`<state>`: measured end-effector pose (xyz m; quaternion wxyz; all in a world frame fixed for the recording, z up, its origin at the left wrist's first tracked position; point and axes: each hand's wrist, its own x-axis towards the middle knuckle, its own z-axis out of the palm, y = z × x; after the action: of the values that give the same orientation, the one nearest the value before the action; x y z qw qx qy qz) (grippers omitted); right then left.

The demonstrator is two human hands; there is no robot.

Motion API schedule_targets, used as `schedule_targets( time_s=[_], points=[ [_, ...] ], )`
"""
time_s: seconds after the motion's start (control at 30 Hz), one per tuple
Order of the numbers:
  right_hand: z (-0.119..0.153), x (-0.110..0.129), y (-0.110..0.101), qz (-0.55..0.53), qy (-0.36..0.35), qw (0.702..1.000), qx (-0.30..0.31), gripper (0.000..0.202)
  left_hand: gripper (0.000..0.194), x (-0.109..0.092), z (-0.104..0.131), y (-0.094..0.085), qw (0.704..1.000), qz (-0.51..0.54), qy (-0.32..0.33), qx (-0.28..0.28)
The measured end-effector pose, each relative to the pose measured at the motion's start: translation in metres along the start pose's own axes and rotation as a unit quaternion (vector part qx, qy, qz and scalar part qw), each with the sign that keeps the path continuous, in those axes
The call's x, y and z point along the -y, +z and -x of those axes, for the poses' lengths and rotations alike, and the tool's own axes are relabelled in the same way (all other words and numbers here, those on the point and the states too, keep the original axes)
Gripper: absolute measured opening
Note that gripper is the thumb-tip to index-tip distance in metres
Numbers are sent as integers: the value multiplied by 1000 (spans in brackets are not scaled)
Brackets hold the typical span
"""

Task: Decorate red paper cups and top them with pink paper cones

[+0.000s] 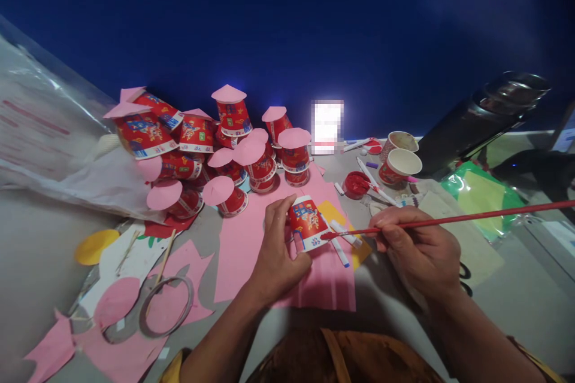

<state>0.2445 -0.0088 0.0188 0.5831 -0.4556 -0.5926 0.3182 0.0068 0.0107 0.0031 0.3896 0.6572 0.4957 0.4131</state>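
Left hand [283, 251] steadies 1 paper cup [308, 220]; right hand [420, 248] holds 1 brush [449, 219].

Left hand [283, 248] in a curled grip, right hand [415, 248] in a pinching grip, bare forearms [224, 329] angled inward

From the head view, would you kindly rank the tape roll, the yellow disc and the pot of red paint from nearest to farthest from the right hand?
1. Pot of red paint: beyond the right hand, slightly left.
2. Tape roll: left side, near edge.
3. Yellow disc: far left.
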Motion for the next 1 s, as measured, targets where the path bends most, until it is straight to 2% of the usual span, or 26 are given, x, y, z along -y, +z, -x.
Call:
schedule_targets(
  time_s=[0.2, 0.43, 0.87, 1.0],
  points=[
    [0, 0, -2, 5, -2, 1000, 5, 7, 90, 0, 1, 0, 1000, 7, 3, -2],
    [-5, 7, -2, -26, -10, 999, -38, 9, 90, -1, 0, 0, 1000, 12, 2, 3],
    [-1, 2, -3, 3, -3, 1000, 13, 7, 92, -1, 0, -1, 1000, 10, 10, 1],
    [-3, 5, -4, 4, -14, 1000, 0, 9, 92, 0, 0, 0, 1000, 3, 17, 5]
  ],
)
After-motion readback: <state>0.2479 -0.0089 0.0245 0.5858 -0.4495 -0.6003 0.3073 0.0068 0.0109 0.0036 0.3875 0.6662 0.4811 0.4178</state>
